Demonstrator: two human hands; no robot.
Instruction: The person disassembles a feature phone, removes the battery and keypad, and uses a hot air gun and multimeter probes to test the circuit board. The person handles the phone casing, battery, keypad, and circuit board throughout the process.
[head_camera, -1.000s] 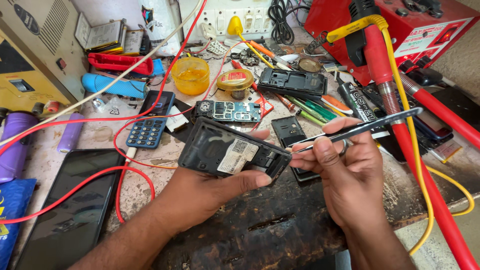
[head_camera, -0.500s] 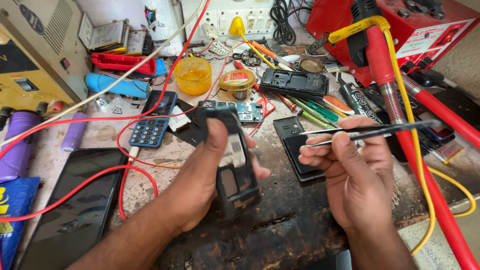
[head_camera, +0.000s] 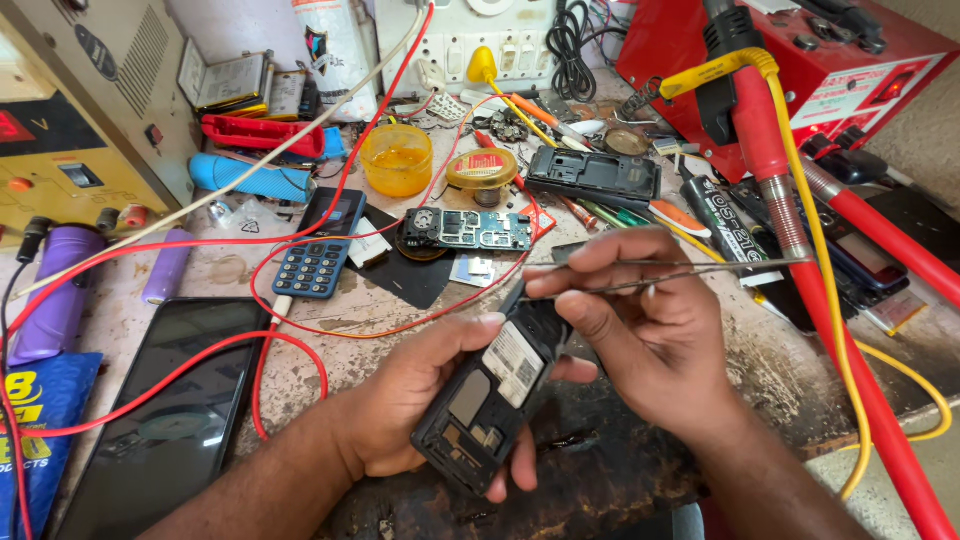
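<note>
Phone housing (head_camera: 487, 400), black and opened so its inner parts show, sits near us at the centre, tilted, gripped in our left hand (head_camera: 420, 400) with the fingers wrapped around its edges. Our right hand (head_camera: 650, 340) is just right of it, thumb and fingers pinched together on thin metal tweezers (head_camera: 700, 272) that point right. Farther off on the cluttered bench (head_camera: 330, 360) we see a green circuit board (head_camera: 468, 230), a blue keypad (head_camera: 315, 265) and red wires (head_camera: 300, 340).

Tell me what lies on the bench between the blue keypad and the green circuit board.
In the head view, a small white block and a corner of the black mat lie between the blue keypad and the green circuit board; a red wire crosses there.
</note>
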